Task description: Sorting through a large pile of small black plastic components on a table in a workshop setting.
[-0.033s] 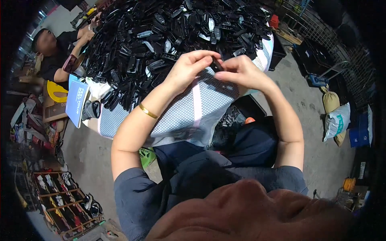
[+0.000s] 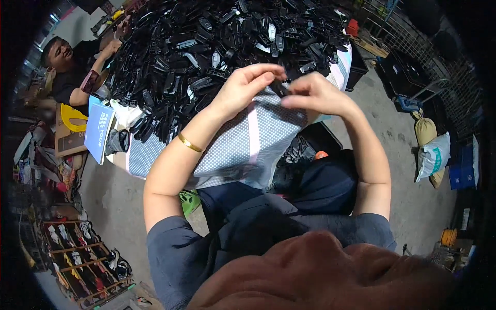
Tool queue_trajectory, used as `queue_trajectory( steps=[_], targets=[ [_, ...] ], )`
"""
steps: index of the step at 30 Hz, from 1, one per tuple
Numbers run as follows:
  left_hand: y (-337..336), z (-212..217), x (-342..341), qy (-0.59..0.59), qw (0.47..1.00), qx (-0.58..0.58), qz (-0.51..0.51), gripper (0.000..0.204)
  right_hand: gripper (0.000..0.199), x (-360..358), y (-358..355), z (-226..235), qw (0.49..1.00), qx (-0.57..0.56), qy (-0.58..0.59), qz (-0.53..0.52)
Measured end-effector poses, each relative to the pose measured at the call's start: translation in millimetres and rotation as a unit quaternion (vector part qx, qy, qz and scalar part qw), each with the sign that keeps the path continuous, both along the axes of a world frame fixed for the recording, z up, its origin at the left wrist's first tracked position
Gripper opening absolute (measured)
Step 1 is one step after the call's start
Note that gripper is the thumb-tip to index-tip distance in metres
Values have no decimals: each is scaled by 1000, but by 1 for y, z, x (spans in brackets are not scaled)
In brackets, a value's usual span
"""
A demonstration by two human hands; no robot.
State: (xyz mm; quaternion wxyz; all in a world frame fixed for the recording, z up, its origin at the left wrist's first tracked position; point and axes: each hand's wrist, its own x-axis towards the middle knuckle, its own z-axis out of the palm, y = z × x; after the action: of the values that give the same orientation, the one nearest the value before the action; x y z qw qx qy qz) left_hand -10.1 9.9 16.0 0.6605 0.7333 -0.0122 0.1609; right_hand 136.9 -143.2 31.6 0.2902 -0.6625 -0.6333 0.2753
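Both my hands are raised over the near edge of a heaped table, with a small black key fob casing (image 2: pixel 279 88) between them. My left hand (image 2: pixel 243 89) pinches the casing's left end between thumb and fingers. My right hand (image 2: pixel 319 95) has its thumb and fingers closed about the right end, slightly blurred. Details of the casing are too dark and small to make out. Just beyond my hands lies a large pile of similar black key fob casings (image 2: pixel 170 67), some with silvery faces.
A dotted grey-white cloth (image 2: pixel 227 150) covers the table's near side. A blue box (image 2: pixel 98 132) stands at its left edge. A co-worker (image 2: pixel 72 72) reaches into the pile at the far left. Below right is a black bin (image 2: pixel 323 137) of parts. Sacks (image 2: pixel 434 155) stand on the right floor.
My right hand's thumb and fingertips have shifted slightly down and right, and the casing has tilted a little with them. My left hand stays nearly still.
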Motion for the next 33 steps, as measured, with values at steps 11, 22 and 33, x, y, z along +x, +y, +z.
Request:
queue_trajectory(
  steps=[11,22,33],
  targets=[
    [8,-21,15,-6,711,674,201,39,29,3,1,-17,980,132,-148,-5],
    [8,-23,6,-31,841,512,173,37,23,4,40,-46,899,290,-306,-120],
    [3,-7,3,-5,995,-20,93,40,25,-6,20,-21,913,360,-174,-85]
  ],
)
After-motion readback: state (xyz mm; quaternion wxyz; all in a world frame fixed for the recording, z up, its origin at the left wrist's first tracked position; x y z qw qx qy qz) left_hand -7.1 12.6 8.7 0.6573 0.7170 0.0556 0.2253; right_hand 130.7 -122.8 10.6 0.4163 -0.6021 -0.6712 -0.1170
